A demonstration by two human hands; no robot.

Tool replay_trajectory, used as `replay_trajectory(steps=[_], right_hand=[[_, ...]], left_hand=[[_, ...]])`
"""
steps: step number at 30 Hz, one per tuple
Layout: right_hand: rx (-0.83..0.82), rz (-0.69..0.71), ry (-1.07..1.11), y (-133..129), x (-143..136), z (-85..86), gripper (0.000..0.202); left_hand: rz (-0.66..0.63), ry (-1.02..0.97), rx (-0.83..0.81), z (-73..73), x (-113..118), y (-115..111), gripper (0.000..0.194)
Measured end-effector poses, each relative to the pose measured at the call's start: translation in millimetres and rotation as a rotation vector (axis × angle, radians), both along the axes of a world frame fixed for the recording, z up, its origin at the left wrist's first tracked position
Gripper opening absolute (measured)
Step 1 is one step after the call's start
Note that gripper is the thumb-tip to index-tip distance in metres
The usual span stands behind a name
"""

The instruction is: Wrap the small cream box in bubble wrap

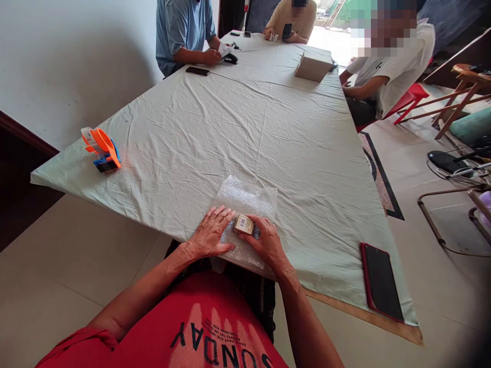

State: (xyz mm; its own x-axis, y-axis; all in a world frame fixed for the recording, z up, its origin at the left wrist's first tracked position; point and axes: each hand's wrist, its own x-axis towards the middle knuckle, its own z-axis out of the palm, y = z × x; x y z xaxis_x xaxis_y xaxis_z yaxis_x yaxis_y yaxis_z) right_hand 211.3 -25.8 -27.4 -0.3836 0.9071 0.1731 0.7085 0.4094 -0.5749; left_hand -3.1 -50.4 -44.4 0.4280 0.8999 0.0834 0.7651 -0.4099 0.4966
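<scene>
A small labelled box (pixel 244 224) sits on a sheet of bubble wrap (pixel 249 197) at the near edge of the table. My right hand (pixel 267 243) grips this box between thumb and fingers from its right side. On the left part of the bubble wrap lies my left hand (pixel 212 232), palm down with its fingers stretched out and thumb apart. It is just left of the box and holds nothing. The underside of the box is hidden.
An orange and blue tape dispenser (pixel 103 151) stands at the table's left. A phone in a red case (pixel 381 281) lies at the right corner. Farther off are a cardboard box (pixel 313 66), a black phone (pixel 198 71) and several seated people around the cloth-covered table (pixel 184 138).
</scene>
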Motion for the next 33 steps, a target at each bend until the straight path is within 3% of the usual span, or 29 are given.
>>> replay_trajectory(steps=[13, 18, 21, 25, 27, 30, 33], right_hand=[[-0.013, -0.018, 0.010, -0.5, -3.5, 0.6, 0.036], [-0.061, -0.021, 0.063, -6.3, 4.6, 5.9, 0.060], [-0.114, 0.063, 0.124, -18.5, 19.9, 17.1, 0.068], [-0.121, 0.216, 0.044, -38.4, 36.9, 24.8, 0.073], [-0.091, 0.195, -0.008, -44.1, 38.5, 21.7, 0.061], [-0.038, 0.130, -0.024, -44.5, 34.4, 14.8, 0.022], [-0.015, 0.085, 0.033, -39.2, 29.5, 12.8, 0.015]], left_hand=[[0.006, -0.024, -0.003, 3.6, 0.9, -0.8, 0.092], [-0.001, -0.040, -0.025, 8.9, -1.2, 0.2, 0.090], [0.012, -0.109, -0.018, 11.7, -5.0, 0.0, 0.083], [0.029, -0.183, -0.016, 15.7, -11.3, -3.9, 0.079], [0.008, -0.190, -0.025, 19.3, -14.5, -6.9, 0.081], [-0.045, -0.167, -0.037, 26.9, -18.1, -10.8, 0.088], [-0.074, -0.105, -0.012, 33.4, -17.4, -12.0, 0.081]])
